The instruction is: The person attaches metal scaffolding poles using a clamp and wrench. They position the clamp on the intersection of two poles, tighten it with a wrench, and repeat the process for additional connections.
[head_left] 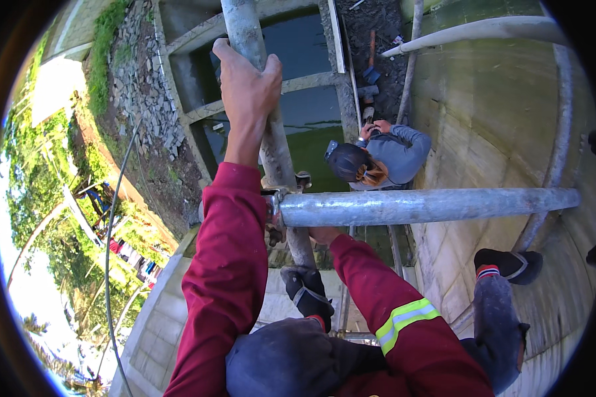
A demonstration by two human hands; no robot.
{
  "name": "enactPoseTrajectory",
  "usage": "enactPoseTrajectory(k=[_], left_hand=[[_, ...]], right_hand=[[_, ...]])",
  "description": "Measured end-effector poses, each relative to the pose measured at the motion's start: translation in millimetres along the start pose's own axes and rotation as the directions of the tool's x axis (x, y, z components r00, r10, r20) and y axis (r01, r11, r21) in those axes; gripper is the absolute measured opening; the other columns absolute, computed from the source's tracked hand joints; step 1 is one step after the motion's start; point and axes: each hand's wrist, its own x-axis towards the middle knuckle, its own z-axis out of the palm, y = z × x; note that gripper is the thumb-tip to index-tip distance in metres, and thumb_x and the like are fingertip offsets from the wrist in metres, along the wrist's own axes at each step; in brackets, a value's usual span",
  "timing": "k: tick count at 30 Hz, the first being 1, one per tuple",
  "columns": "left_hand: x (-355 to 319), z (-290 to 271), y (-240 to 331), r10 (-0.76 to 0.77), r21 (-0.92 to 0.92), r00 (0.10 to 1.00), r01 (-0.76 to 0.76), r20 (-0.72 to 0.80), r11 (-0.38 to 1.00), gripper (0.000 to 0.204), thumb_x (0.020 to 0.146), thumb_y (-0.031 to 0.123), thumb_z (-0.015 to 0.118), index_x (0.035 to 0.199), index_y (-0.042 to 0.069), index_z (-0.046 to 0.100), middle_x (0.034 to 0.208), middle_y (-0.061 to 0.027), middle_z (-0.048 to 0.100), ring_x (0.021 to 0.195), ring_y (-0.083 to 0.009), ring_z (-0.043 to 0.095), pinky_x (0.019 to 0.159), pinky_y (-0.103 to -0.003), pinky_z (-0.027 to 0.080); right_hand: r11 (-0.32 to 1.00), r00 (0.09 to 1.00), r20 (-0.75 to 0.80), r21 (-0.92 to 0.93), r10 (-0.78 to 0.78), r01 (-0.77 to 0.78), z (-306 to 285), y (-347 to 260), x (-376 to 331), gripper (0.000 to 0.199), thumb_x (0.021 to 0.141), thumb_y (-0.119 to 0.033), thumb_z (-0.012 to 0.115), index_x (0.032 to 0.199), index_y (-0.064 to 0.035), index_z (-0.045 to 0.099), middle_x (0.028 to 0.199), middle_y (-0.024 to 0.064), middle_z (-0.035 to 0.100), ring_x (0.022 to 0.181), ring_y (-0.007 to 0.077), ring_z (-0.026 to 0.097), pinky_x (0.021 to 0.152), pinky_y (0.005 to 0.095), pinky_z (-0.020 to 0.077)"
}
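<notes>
Left grip: closed around the pole, thumb on the right side and fingers at the left, above the clamp. The pole passes through this grip, extending beyond it to the upper edge of view and back below it toward the clamp.

Right grip: mostly hidden beneath the crossbar, just right of the pole and below the clamp. Whether its fingers are apart or clamped on the pole cannot be told.

The crossbar, grey metal, runs right from the clamp, nearly level in view. The left sleeve covers part of the joint. Below the clamp, the pole runs down to near a dark shoe; contact cannot be confirmed.

Surroundings: a co-worker in grey stands lower down, right of the pole, hands together. Concrete-walled basins hold dark water beneath.
</notes>
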Motion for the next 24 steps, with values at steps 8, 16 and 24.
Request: enactPoseTrajectory(k=[8, 16, 24], left_hand=[[2.6, 1.7, -4.1, 0.022, 0.011, 1.000, -0.022, -0.020, 1.000, 0.065, 0.083, 0.022, 0.070, 0.129, -0.005, 0.032, 0.107, -0.0310, 0.063, 0.096, -0.0460, 0.066, 0.088, -0.051, 0.052], [1.8, -0.4, -1.3, -0.020, -0.035, 1.000, 0.021, 0.021, 0.999, 0.066, 0.082, 0.020, 0.071, 0.130, -0.004, 0.032, 0.111, -0.0304, 0.062, 0.100, -0.0452, 0.066, 0.088, -0.050, 0.052], [0.8, 0.9, -4.2, -0.040, -0.070, 0.999, 0.042, 0.029, 0.997, 0.068, 0.082, 0.019, 0.070, 0.132, -0.004, 0.031, 0.117, -0.0310, 0.060, 0.103, -0.0458, 0.065, 0.089, -0.051, 0.052]], right_hand=[[1.000, 0.999, -0.029, -0.003, -0.023, 0.023, -6.4, 5.1, 19.8, 0.033, 0.099, -0.034, 0.057, 0.122, -0.0114, 0.063, 0.120, 0.0124, 0.065, 0.111, 0.0309, 0.061, 0.101, 0.0455, 0.0450], [0.968, 0.935, -0.253, -0.082, -0.250, 0.236, 19.0, 33.4, 5.8, 0.029, 0.098, -0.035, 0.058, 0.116, -0.0126, 0.064, 0.106, 0.0128, 0.067, 0.099, 0.0303, 0.064, 0.090, 0.0460, 0.0500], [0.996, 0.979, -0.181, -0.041, -0.091, 0.085, 23.8, -0.8, 7.7, 0.024, 0.098, -0.032, 0.057, 0.110, -0.0122, 0.064, 0.098, 0.0112, 0.066, 0.089, 0.0271, 0.063, 0.081, 0.0435, 0.0496]])
